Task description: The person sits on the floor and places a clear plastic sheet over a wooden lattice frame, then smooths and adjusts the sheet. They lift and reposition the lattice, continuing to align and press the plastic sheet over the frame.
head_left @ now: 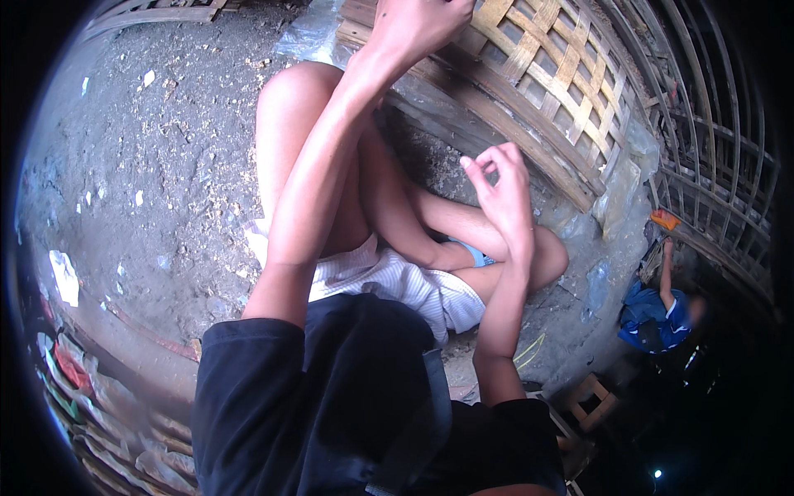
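Observation:
My left hand [423, 26] reaches up to the top edge of the head view, which cuts off most of its fingers. What shows of them looks curled, and anything they hold is hidden. Just beside it lies a woven lattice of pale bamboo strips [569, 68], curved like a large basket or panel. Lower and to the right, my right hand [506, 188] is raised above my bent leg. Its fingers are curled toward the thumb in a pinch; I cannot make out whether a thin thing is between them. The right hand is apart from the lattice.
Wooden planks [529, 124] lie along the near side of the lattice. Clear plastic sheeting [620, 194] sits at their right end. Bamboo bars [711, 99] stand at far right, near a person in blue [657, 321]. Scraps litter the grey ground [165, 157].

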The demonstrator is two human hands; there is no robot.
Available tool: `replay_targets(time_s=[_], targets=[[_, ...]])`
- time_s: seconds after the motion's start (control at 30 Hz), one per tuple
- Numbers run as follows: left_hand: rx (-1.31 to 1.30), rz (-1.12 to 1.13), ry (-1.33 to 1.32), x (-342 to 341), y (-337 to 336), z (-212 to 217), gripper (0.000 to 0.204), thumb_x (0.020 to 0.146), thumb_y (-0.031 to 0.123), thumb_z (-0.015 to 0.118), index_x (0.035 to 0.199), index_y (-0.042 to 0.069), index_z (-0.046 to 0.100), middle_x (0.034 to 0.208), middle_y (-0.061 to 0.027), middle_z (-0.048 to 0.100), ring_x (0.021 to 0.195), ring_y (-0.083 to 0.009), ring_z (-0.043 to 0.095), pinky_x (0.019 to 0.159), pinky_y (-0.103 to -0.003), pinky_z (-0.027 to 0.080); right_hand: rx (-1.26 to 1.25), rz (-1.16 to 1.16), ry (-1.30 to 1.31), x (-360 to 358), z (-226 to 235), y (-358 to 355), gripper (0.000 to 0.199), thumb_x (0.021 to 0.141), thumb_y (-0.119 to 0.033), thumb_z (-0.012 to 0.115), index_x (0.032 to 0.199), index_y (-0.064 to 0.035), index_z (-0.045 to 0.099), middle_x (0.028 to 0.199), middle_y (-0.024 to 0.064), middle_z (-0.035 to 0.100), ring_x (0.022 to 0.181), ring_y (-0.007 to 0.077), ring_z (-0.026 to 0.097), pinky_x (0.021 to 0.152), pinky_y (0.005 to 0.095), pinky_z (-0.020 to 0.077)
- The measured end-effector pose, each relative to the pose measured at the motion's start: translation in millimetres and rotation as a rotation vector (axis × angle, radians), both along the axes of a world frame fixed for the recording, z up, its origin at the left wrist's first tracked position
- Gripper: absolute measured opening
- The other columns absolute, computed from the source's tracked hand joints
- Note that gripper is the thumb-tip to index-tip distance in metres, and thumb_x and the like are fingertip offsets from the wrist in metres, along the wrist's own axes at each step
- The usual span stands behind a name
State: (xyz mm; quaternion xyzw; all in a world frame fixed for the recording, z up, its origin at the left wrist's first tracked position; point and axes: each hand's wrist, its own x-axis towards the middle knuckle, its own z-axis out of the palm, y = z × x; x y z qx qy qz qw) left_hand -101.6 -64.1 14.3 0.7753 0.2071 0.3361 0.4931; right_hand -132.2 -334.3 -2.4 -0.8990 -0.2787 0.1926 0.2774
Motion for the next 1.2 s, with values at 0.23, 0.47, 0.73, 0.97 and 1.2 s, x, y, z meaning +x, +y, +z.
replay_targets(time_s=[0.23, 0.47, 0.73, 0.97, 1.2], targets=[[-0.021, 0.005, -0.021, 1, 2, -3, 0.026, 0.095, 0.024, 0.065, 0.095, -0.002, 0.068, 0.081, -0.0249, 0.070, 0.075, -0.0383, 0.071, 0.071, -0.045, 0.055, 0.188, 0.097, -0.270, 93, 28, 66, 0.027, 0.098, -0.028, 0.072, 0.118, -0.0096, 0.075, 0.107, 0.0119, 0.059, 0.094, 0.0238, 0.063, 0.085, 0.0358, 0.0518], [-0.037, 0.040, -0.030, 5, -2, -4, 0.027, 0.095, 0.025, 0.067, 0.092, -0.002, 0.068, 0.081, -0.0253, 0.070, 0.076, -0.0413, 0.070, 0.072, -0.047, 0.055, 0.058, 0.003, -0.259, 116, -1, 90, 0.026, 0.088, -0.032, 0.080, 0.101, -0.0097, 0.082, 0.101, 0.0118, 0.060, 0.092, 0.0233, 0.060, 0.085, 0.0364, 0.0517], [-0.047, 0.008, -0.058, 5, 0, -3, 0.027, 0.095, 0.025, 0.067, 0.091, -0.002, 0.067, 0.080, -0.0254, 0.070, 0.077, -0.0426, 0.071, 0.072, -0.048, 0.055, 0.075, 0.002, -0.055, 125, 1, 94, 0.024, 0.088, -0.024, 0.079, 0.103, -0.0058, 0.083, 0.106, 0.0119, 0.063, 0.096, 0.0227, 0.062, 0.087, 0.0357, 0.0513], [-0.003, 0.028, -0.050, 6, -2, -8, 0.027, 0.096, 0.025, 0.067, 0.091, -0.002, 0.067, 0.081, -0.0257, 0.070, 0.078, -0.0436, 0.070, 0.073, -0.049, 0.055, 0.061, -0.063, 0.085, 123, 5, 107, 0.025, 0.092, -0.012, 0.070, 0.108, 0.0062, 0.078, 0.074, 0.0042, 0.067, 0.070, 0.0102, 0.054, 0.067, 0.0268, 0.0453], [0.037, 0.042, -0.029, 4, -2, -12, 0.027, 0.096, 0.026, 0.066, 0.092, -0.001, 0.067, 0.084, -0.0249, 0.071, 0.081, -0.0430, 0.071, 0.075, -0.050, 0.056, 0.170, -0.208, -0.050, 113, -2, 92, 0.023, 0.092, -0.017, 0.071, 0.101, 0.0018, 0.080, 0.116, 0.0178, 0.065, 0.110, 0.0267, 0.064, 0.099, 0.0386, 0.0491]])
